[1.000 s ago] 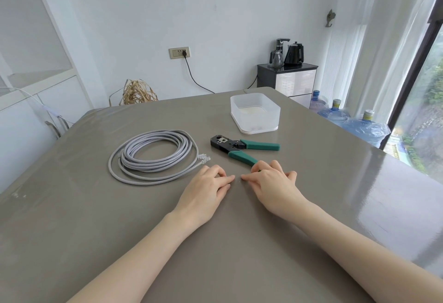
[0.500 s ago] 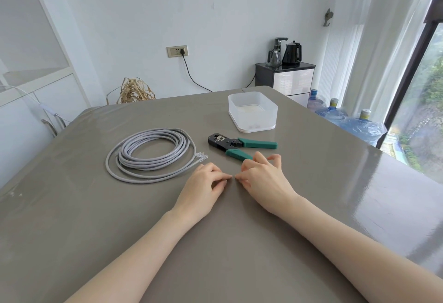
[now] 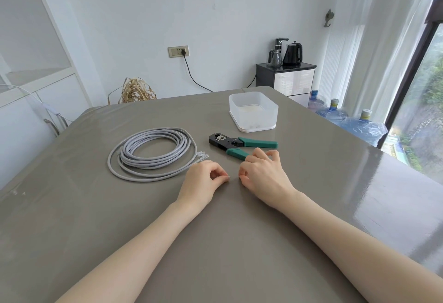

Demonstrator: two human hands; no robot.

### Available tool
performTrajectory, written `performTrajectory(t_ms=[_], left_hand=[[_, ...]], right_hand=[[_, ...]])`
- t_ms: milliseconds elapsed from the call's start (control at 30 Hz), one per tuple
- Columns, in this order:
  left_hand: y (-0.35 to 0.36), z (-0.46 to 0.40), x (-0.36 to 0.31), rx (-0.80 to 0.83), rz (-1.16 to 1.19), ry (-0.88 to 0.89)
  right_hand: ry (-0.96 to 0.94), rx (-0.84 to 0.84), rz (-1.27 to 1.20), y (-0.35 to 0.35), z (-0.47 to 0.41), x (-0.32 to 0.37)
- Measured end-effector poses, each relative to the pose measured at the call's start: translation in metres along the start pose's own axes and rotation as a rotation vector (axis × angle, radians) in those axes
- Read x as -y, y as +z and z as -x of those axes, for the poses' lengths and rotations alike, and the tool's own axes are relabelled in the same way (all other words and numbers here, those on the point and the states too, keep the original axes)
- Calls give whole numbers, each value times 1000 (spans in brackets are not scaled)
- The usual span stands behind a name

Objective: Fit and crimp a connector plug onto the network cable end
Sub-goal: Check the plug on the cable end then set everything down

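Both hands on table [image 3: 96,207], fingers loosely curled, holding nothing; left hand [image 3: 203,183] should pinch cable end [image 3: 195,162] squarely; right hand [image 3: 261,175] then takes crimper [image 3: 239,145]

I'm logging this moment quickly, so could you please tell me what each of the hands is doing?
Left hand: fingers loosely curled, resting on the table, holding nothing.
Right hand: fingers loosely curled, holding nothing visible, beside the crimping tool.

A glossy grey counter [image 3: 311,183] with a smooth film-like sheen reflects window light. On it: a coiled network cable [image 3: 153,156] in matt grey plastic sheathing with clear plastic plugs [image 3: 34,155], a crimping tool [image 3: 239,145] with a black matt head and green rubbery grips, and a frosted translucent plastic box [image 3: 254,112].
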State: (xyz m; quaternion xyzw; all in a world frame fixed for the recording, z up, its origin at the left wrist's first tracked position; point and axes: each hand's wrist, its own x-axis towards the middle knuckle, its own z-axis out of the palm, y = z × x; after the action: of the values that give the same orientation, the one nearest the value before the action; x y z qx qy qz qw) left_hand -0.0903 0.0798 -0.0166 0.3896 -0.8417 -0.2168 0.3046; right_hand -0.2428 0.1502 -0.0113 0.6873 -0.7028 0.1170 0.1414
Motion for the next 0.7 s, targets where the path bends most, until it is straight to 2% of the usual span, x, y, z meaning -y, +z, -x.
performTrajectory(t_ms=[167,333,433,600,700], left_hand=[[0,-5,1,-14,79,-35],[1,-10,0,4,81,-39],[2,-13,-3,22,-15,-3],[6,-13,-8,30,-356,196],[10,-13,-6,31,-372,203]], right_hand=[[71,-38,-160,0,0,-5],[71,5,-187,-1,-2,-1],[66,11,-180,-2,-3,1],[50,37,-157,-7,-4,4],[38,68,-110,-10,-5,5]])
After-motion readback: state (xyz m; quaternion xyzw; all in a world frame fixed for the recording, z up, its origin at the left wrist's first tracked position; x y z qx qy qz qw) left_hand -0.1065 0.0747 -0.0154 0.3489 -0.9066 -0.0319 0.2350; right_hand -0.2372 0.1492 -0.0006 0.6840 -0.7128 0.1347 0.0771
